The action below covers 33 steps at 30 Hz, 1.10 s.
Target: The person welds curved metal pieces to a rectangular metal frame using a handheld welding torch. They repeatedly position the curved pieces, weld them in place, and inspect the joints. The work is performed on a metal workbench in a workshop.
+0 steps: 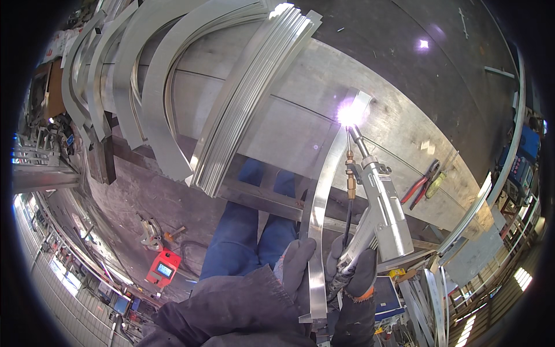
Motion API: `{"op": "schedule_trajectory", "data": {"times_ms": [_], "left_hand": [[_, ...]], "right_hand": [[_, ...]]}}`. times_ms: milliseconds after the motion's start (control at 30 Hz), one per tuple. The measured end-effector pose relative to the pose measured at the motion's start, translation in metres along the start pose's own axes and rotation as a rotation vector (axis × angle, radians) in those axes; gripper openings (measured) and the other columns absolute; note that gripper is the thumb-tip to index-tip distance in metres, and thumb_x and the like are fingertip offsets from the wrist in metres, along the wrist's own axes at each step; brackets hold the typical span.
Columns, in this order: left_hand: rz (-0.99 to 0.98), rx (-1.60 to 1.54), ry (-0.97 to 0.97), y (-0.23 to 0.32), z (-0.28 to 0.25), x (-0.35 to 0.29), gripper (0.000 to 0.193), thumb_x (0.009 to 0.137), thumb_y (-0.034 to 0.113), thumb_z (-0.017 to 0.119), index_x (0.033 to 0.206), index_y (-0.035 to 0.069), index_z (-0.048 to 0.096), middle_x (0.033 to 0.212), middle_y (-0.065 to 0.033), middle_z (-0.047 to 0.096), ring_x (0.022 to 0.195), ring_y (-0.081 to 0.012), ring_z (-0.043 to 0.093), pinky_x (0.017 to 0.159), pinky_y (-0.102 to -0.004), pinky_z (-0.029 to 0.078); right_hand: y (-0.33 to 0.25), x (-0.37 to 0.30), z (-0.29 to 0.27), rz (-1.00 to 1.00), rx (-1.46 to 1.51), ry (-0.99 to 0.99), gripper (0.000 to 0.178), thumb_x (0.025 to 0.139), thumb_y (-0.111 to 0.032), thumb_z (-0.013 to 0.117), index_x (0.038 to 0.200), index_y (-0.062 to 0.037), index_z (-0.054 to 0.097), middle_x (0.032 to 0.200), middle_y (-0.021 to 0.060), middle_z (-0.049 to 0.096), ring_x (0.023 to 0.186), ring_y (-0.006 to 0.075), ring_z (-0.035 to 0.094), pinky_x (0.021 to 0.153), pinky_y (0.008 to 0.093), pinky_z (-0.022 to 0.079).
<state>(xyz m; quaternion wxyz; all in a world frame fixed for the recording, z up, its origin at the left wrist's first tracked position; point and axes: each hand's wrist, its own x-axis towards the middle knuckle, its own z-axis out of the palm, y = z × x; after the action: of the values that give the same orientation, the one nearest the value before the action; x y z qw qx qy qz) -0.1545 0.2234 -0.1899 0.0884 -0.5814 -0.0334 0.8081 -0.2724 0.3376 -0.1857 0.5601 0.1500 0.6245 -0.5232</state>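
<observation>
My right hand (363,270), in a dark grey glove, is closed round the grip of a silver handheld welding torch (386,205). The torch points away from me along the table, and a thin wire feed tube with a brass fitting (351,179) runs beside its nozzle. A white-violet glare at the tip hides the spot it meets on a narrow curved metal strip (318,217). That strip bends from the glare back toward my body. My left hand (297,263), gloved as well, holds the strip's near part, with the thumb side partly hidden.
Long straight metal strips (254,98) lie stacked on the metal table (312,130), beside several curved metal plates (162,87) at the left. Red-handled pliers (421,186) and a yellow-handled tool (436,184) rest right of the torch. A red device with a screen (163,268) stands on the floor lower left.
</observation>
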Motion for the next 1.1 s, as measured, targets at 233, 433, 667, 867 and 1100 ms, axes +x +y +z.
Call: {"op": "schedule_trajectory", "data": {"times_ms": [233, 433, 667, 867, 1100], "left_hand": [[0.057, 0.129, 0.142, 0.012, 0.014, -0.018, 0.029, 0.106, 0.038, 0.058, 0.105, 0.008, 0.059, 0.088, -0.0034, 0.065, 0.074, -0.01, 0.061, 0.064, -0.0293, 0.05], [0.089, 0.101, 0.078, 0.003, 0.007, -0.007, 0.029, 0.105, 0.036, 0.058, 0.105, 0.007, 0.058, 0.087, -0.0036, 0.065, 0.072, -0.0102, 0.061, 0.064, -0.0292, 0.05], [-0.015, 0.075, -0.038, 0.006, -0.002, 0.0, 0.032, 0.106, 0.041, 0.056, 0.108, 0.009, 0.059, 0.092, -0.0053, 0.065, 0.076, -0.0145, 0.065, 0.065, -0.0335, 0.054], [-0.001, 0.133, -0.02, 0.027, 0.001, 0.027, 0.034, 0.106, 0.043, 0.054, 0.097, 0.012, 0.064, 0.075, 0.0019, 0.06, 0.062, -0.0105, 0.057, 0.056, -0.0262, 0.047], [0.131, 0.23, -0.04, 0.034, 0.0, 0.08, 0.031, 0.102, 0.042, 0.052, 0.103, 0.011, 0.053, 0.079, -0.0027, 0.053, 0.064, -0.0141, 0.059, 0.055, -0.0334, 0.052]], "right_hand": [[0.009, -0.004, -0.006, 0.005, 0.003, 0.071, 0.079, 0.089, -0.08, 0.056, 0.099, -0.0014, 0.054, 0.064, 0.0067, 0.06, 0.049, 0.0132, 0.054, 0.044, 0.0249, 0.043], [0.012, -0.008, -0.017, 0.043, 0.063, -0.096, 0.078, 0.09, -0.078, 0.057, 0.1, -0.001, 0.054, 0.065, 0.0066, 0.059, 0.05, 0.0138, 0.055, 0.045, 0.0254, 0.043], [0.018, -0.02, -0.026, 0.127, 0.034, 0.139, 0.077, 0.09, -0.076, 0.057, 0.104, -0.0003, 0.054, 0.072, 0.0113, 0.061, 0.053, 0.0179, 0.058, 0.048, 0.0296, 0.049], [-0.025, -0.028, -0.003, 0.076, 0.227, -0.05, 0.083, 0.078, -0.08, 0.071, 0.101, -0.0012, 0.055, 0.067, 0.0107, 0.061, 0.049, 0.0186, 0.058, 0.044, 0.0287, 0.047], [-0.034, -0.02, 0.013, 0.05, 0.187, -0.031, 0.086, 0.077, -0.083, 0.069, 0.102, -0.002, 0.054, 0.067, 0.0094, 0.062, 0.051, 0.016, 0.058, 0.046, 0.0259, 0.048]]}}
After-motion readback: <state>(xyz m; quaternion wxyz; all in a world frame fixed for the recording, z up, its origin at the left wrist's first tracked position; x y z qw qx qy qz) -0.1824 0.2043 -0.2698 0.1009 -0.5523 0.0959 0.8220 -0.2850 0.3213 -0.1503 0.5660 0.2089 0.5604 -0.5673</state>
